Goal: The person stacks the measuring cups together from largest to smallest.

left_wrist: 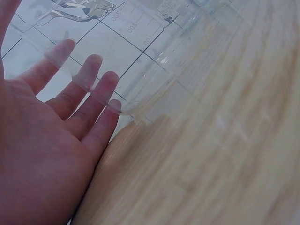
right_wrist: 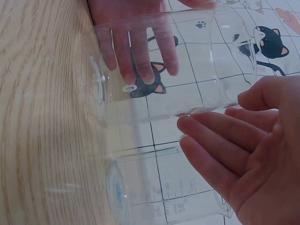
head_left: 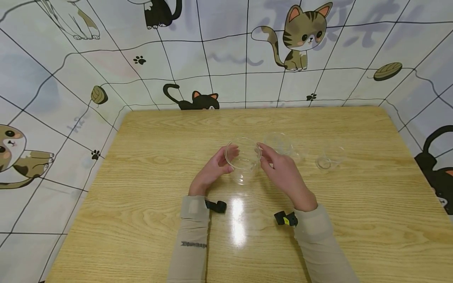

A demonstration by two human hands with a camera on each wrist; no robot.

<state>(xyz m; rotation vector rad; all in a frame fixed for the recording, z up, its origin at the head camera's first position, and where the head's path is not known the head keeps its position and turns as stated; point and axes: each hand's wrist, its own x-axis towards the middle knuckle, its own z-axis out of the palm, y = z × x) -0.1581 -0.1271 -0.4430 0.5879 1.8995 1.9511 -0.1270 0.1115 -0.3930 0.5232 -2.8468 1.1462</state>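
Note:
A large clear glass beaker (head_left: 242, 173) stands upright at the middle of the table, its base close at the wood. On its left side my left hand (head_left: 214, 167) holds it, thumb towards me and fingers spread along the glass; in the left wrist view those fingertips (left_wrist: 110, 79) lie against the wall. My right hand (head_left: 283, 171) grips the other side near the rim with thumb and fingers. Pale measuring marks (left_wrist: 133, 28) show on the glass in the left wrist view. Behind my right hand is a second glass beaker (right_wrist: 164, 199) with printed numbers.
A smaller glass vessel (head_left: 329, 159) sits farther right on the wooden table (head_left: 152, 137). Cloth printed with cats (head_left: 226, 59) hangs behind the table's back edge and along both sides. Light glares off the wood (head_left: 238, 222) between my forearms.

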